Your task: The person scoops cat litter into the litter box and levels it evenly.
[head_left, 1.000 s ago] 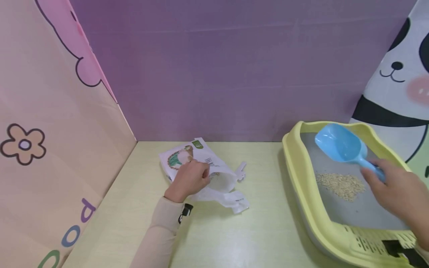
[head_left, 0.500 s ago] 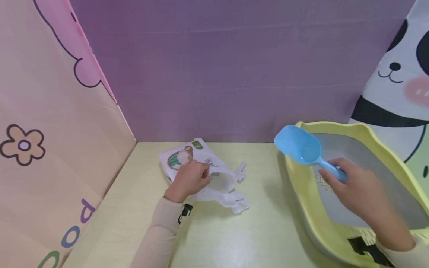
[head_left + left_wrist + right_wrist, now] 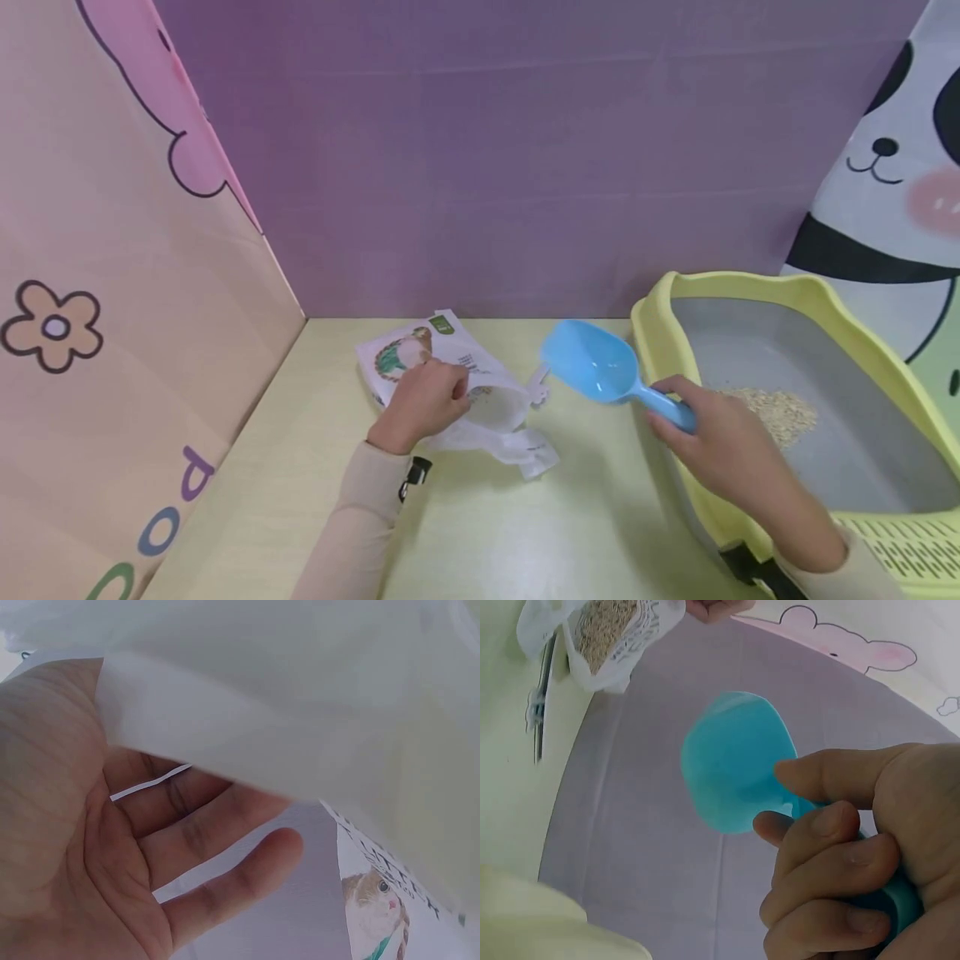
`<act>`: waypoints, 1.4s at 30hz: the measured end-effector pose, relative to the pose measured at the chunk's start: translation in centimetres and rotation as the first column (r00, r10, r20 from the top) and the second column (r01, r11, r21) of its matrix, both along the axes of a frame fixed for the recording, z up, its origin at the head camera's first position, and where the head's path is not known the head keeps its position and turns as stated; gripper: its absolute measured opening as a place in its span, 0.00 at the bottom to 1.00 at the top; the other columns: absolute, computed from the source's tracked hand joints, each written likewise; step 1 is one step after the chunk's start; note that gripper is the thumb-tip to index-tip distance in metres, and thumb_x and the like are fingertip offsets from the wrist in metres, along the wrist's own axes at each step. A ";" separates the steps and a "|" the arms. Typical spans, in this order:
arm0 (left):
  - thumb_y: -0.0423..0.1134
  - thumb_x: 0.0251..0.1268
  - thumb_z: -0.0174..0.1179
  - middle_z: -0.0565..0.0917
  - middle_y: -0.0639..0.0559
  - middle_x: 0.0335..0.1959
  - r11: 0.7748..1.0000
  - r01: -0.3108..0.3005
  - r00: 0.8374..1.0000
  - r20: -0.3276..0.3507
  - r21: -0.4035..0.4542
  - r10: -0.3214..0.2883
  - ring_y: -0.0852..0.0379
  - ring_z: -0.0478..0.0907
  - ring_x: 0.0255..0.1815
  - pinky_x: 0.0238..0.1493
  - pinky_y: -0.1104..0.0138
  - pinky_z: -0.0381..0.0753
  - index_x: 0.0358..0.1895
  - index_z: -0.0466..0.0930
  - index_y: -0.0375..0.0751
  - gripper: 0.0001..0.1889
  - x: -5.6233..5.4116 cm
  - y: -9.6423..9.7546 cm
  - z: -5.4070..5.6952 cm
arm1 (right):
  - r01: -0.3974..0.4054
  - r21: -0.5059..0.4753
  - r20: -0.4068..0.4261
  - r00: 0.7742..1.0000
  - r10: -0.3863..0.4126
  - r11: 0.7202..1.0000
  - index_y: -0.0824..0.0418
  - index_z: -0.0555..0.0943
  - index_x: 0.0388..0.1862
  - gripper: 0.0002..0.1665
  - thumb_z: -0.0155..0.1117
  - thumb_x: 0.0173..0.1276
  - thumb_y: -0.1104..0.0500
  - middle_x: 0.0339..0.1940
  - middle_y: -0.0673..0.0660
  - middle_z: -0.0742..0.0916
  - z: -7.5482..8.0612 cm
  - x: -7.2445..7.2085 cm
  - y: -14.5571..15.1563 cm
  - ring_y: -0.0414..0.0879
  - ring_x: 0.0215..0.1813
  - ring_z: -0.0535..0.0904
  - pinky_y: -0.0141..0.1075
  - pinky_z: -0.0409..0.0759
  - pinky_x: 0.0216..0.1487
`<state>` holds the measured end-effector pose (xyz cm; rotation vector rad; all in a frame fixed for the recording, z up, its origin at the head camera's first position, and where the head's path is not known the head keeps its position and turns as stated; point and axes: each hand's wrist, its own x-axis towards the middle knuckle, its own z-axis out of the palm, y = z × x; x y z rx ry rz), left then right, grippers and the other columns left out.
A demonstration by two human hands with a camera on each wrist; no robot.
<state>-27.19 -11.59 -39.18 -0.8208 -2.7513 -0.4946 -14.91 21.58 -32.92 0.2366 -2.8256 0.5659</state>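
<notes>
Gripping a blue scoop (image 3: 592,362) by its handle, the right hand (image 3: 723,437) has swung it from over the yellow litter tray (image 3: 660,333) to above the worktop (image 3: 525,533), toward the white cat litter bag (image 3: 472,350). The left hand (image 3: 427,396) pinches the bag's open edge, pellets (image 3: 607,630) visible inside. That brings the seemingly empty scoop nearer those pellets, one heap (image 3: 783,414) already in the tray.

On the pinkish wall sheet (image 3: 150,275) left of the left hand (image 3: 424,400) run a purple "d" (image 3: 200,462), a blue "o" (image 3: 143,537) and a green letter (image 3: 123,567) cut off by the view's edge, while the print (image 3: 467,360) on the white bag (image 3: 450,346) at that hand is too blurred to read surely.
</notes>
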 end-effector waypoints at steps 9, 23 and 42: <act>0.37 0.50 0.61 0.71 0.62 0.15 1.000 -0.001 1.000 0.002 0.001 0.001 0.64 0.67 0.17 0.19 0.71 0.65 0.18 0.70 0.51 0.10 0.0 0.0 0.0 | -0.101 -0.009 -0.006 0.995 0.101 0.995 0.49 0.80 0.45 0.12 0.64 0.63 0.50 0.16 0.42 0.73 -1.1 0.1 -2.5 0.35 0.19 0.65 0.30 0.65 0.21; 0.37 0.51 0.62 0.72 0.61 0.15 1.000 -0.002 1.000 0.009 0.004 0.002 0.63 0.67 0.18 0.21 0.70 0.65 0.18 0.70 0.51 0.11 0.1 0.0 0.0 | -0.170 -0.039 0.118 0.978 0.174 0.985 0.44 0.76 0.28 0.06 0.64 0.63 0.50 0.12 0.40 0.67 -3.5 0.3 -5.0 0.32 0.17 0.61 0.29 0.64 0.20; 0.38 0.50 0.62 0.71 0.62 0.15 1.000 0.003 1.000 -0.021 -0.003 -0.003 0.64 0.67 0.17 0.20 0.70 0.65 0.18 0.70 0.52 0.11 0.0 0.1 -0.1 | -0.082 -0.158 0.262 0.957 0.122 0.984 0.52 0.72 0.47 0.13 0.58 0.64 0.57 0.14 0.45 0.74 -6.0 -1.5 -8.4 0.39 0.15 0.67 0.32 0.66 0.17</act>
